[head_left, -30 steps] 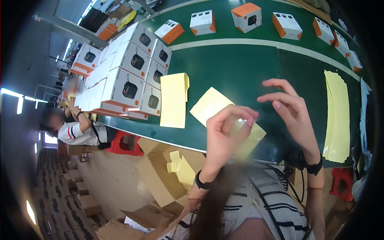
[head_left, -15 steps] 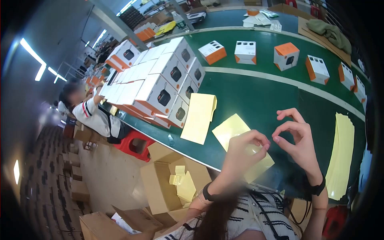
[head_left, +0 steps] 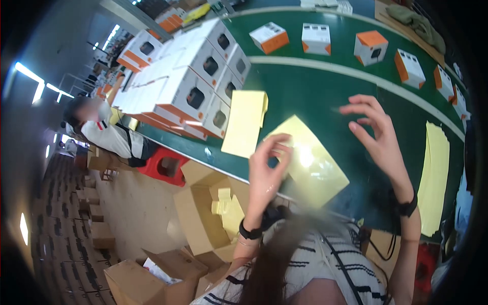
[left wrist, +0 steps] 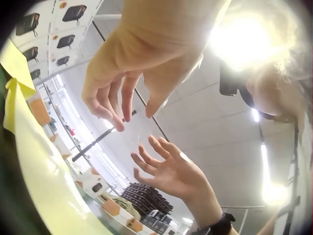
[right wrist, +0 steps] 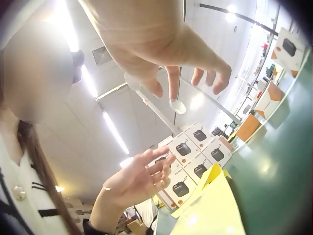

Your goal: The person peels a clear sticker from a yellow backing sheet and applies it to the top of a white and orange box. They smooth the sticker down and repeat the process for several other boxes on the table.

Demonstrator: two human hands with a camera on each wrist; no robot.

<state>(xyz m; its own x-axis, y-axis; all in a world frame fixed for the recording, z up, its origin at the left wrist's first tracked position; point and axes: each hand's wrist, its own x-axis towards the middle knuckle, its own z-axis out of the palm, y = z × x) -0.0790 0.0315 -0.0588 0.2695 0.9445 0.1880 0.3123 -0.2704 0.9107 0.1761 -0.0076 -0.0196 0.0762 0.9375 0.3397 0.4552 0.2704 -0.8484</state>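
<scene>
Over the left edge of a glossy yellow sheet [head_left: 323,170], my left hand [head_left: 269,165] hovers with loosely bent fingers. My right hand [head_left: 380,140] is raised to the right of that sheet, its fingers spread and slightly bent. In the right wrist view, a small translucent round piece [right wrist: 178,106] clings to one fingertip of my right hand [right wrist: 161,49]. The left wrist view shows nothing gripped between the fingers of my left hand [left wrist: 146,54]. Another yellow sheet [head_left: 243,124], folded at its right edge, lies left of the glossy one.
Stacked white-and-orange boxes [head_left: 185,84] stand at left on the green table [head_left: 305,86]. Yellow strips [head_left: 434,178] lie at right. Several single boxes [head_left: 316,39] line the far side. An open carton [head_left: 198,218] sits below the near edge; a seated person [head_left: 109,134] is at far left.
My hands, close together with finger and thumb tips nearly touching, have moved apart. The left moved leftward off the middle of the glossy sheet, and the right hand's fingers spread.
</scene>
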